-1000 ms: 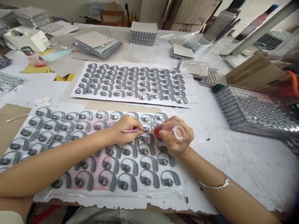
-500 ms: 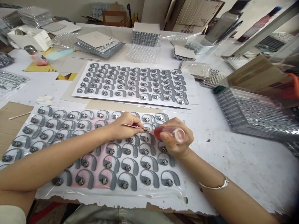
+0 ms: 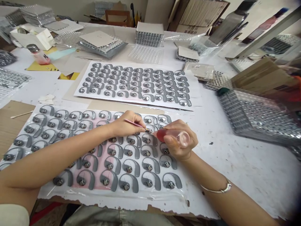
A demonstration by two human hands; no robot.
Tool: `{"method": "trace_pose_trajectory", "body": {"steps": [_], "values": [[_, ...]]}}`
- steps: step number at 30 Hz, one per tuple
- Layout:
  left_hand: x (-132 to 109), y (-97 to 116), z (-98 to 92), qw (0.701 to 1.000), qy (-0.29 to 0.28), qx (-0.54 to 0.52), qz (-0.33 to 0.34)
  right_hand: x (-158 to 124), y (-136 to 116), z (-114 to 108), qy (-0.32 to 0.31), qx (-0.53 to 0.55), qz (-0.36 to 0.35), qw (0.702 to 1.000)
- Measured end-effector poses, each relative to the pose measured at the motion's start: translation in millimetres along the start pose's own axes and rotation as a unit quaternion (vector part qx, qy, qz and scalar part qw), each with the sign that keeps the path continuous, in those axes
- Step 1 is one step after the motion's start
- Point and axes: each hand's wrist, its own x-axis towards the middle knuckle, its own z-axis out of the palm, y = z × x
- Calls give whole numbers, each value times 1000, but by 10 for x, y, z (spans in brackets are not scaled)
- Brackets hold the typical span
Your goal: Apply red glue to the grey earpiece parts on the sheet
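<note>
My left hand [image 3: 127,124] is closed in a pinch on a thin pink stick [image 3: 134,123], whose tip reaches a grey hook-shaped piece with a shiny round part [image 3: 149,130]. Close by on the right, my right hand [image 3: 180,152] is wrapped round a small clear squeeze bottle [image 3: 172,137] with red liquid inside. The bottle lies nearly on its side, its narrow nozzle pointing left at the same piece. Rows of these grey pieces cover a white sheet [image 3: 150,194] under both hands, with a pinkish patch around its middle. My left forearm hides part of the rows.
Behind lies a second white board [image 3: 196,102] with rows of grey pieces. A stack of clear trays [image 3: 249,113] stands at right, beside a cardboard box [image 3: 261,75]. A small capped bottle [image 3: 39,55] and a cotton swab [image 3: 22,115] are at left.
The whole view has shifted slightly to the right. The pink stick is tilted a bit more steeply in my left hand. Both hands keep their grip at the same piece.
</note>
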Motion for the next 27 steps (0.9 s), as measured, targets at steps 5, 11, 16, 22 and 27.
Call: {"method": "trace_pose_trajectory", "body": {"steps": [5,11,16,22,27], "values": [[9,-10,-8,1000,-4,-2,-4,35,-26,8,-14,-7,7,1000],[18,15,-22,1000,0,-12,-22,55,-46,21,-16,5,10,1000],[33,11,-22,999,0,-17,-31,46,-42,23,-13,11,8,1000],[36,4,-23,999,0,-27,-31,45,-44,41,-15,-8,2,1000],[35,35,-21,999,6,-36,-40,91,-56,45,28,11,49,998]]}}
